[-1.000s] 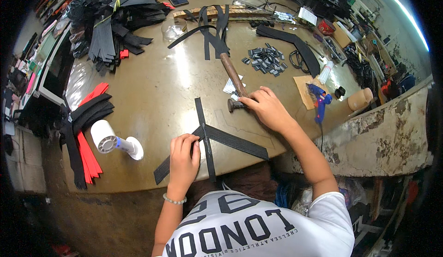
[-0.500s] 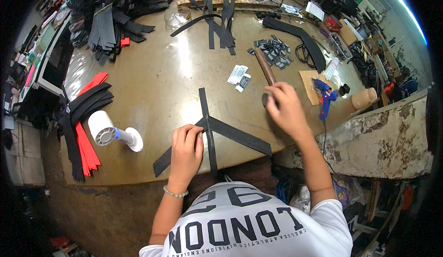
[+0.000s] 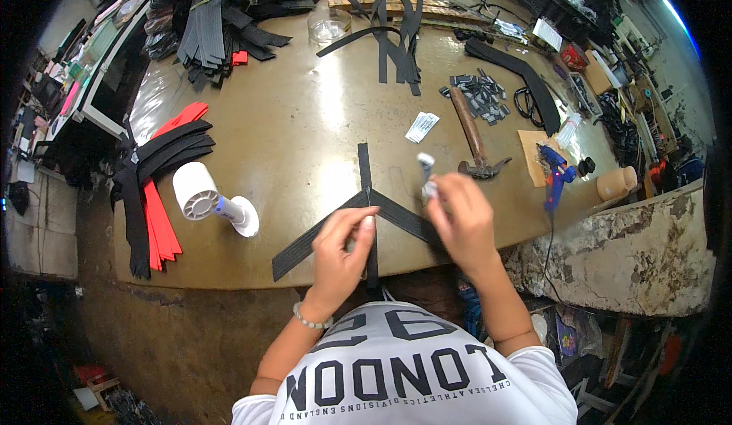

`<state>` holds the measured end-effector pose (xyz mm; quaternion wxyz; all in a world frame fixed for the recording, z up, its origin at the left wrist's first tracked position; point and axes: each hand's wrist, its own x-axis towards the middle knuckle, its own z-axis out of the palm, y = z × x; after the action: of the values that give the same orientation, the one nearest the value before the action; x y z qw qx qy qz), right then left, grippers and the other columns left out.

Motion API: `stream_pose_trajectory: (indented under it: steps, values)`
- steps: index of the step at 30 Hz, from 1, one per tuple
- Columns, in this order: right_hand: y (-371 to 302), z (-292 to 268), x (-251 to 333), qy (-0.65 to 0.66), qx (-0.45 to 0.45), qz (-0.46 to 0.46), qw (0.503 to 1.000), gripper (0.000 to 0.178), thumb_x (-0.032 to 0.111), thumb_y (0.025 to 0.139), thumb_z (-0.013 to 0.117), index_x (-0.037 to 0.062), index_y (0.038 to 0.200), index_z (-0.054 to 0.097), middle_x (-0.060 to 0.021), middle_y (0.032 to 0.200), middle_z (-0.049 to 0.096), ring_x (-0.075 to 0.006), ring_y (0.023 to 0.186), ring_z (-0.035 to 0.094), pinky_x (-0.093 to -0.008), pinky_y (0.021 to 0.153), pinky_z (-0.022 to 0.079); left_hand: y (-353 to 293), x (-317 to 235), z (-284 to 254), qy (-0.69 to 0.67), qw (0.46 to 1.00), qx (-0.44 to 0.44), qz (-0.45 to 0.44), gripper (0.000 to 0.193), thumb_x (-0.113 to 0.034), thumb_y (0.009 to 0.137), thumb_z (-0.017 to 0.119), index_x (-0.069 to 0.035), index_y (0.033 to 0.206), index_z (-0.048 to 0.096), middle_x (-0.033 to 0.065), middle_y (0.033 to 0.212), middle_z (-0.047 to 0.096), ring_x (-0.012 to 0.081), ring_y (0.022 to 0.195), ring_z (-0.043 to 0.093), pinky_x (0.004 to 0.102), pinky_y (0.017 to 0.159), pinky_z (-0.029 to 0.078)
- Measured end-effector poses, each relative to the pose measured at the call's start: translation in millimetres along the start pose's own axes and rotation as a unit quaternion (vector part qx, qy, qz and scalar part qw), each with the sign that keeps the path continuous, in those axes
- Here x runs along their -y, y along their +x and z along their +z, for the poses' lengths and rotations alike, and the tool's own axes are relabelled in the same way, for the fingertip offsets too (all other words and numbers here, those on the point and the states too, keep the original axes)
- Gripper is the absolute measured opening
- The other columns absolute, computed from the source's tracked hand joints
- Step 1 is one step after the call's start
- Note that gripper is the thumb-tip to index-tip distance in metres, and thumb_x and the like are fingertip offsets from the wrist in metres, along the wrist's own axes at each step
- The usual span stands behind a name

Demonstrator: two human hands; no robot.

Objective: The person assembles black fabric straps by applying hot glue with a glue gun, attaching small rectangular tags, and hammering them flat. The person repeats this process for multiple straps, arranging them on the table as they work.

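Note:
Black ribbed straps [image 3: 309,243] meet in an inverted V on the table in front of me, with a narrower black strap [image 3: 364,167] running through the join. Over that join is my left hand [image 3: 341,246], its thumb and fingertips drawn together; whatever lies between them is hidden. My right hand [image 3: 461,215] pinches a small white-and-dark label [image 3: 426,167], blurred by motion, just right of the straps. Beyond it, white labels [image 3: 422,128] lie on the table. A hammer [image 3: 469,124] with a wooden handle rests to the right, touched by neither hand.
Small dark pieces [image 3: 484,96] are heaped behind the hammer. A blue glue gun [image 3: 557,173] and a tan roll [image 3: 614,184] sit at the right edge. On the left are a white spool [image 3: 196,189] and red straps [image 3: 158,227]; black bundles [image 3: 206,32] lie farther back.
My right hand has let go of the hammer, which now lies on the table, and has picked up a label. My left hand has lifted slightly and turned at the strap join.

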<state>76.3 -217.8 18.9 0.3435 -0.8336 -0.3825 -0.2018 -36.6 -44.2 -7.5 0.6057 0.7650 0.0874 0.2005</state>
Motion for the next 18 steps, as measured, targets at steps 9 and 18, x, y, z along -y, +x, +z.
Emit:
stream_pose_trajectory:
  steps: [9, 18]
  values:
    - [-17, 1, 40, 0.334, 0.067, 0.135, 0.931, 0.032, -0.002, 0.083, 0.071, -0.0028, 0.114, 0.063, -0.0122, 0.102, 0.064, -0.0217, 0.092, 0.066, -0.0308, 0.076, 0.056, 8, -11, 10, -0.327, 0.931, 0.001, -0.161, 0.023, -0.012, 0.097, 0.066, 0.003, 0.114, 0.069, 0.0032, 0.102, 0.069, 0.0066, 0.088, 0.061, 0.0214, 0.080, 0.049]
    - [-27, 31, 55, 0.616, 0.018, 0.359, 0.701, 0.018, 0.005, 0.097, 0.063, -0.0046, 0.112, 0.061, -0.0095, 0.106, 0.062, -0.0136, 0.090, 0.065, -0.0271, 0.076, 0.056, 5, -6, 1, -0.293, 0.943, -0.043, -0.151, 0.023, -0.014, 0.095, 0.069, 0.003, 0.111, 0.072, 0.0029, 0.092, 0.070, 0.0064, 0.080, 0.059, 0.0204, 0.072, 0.047]
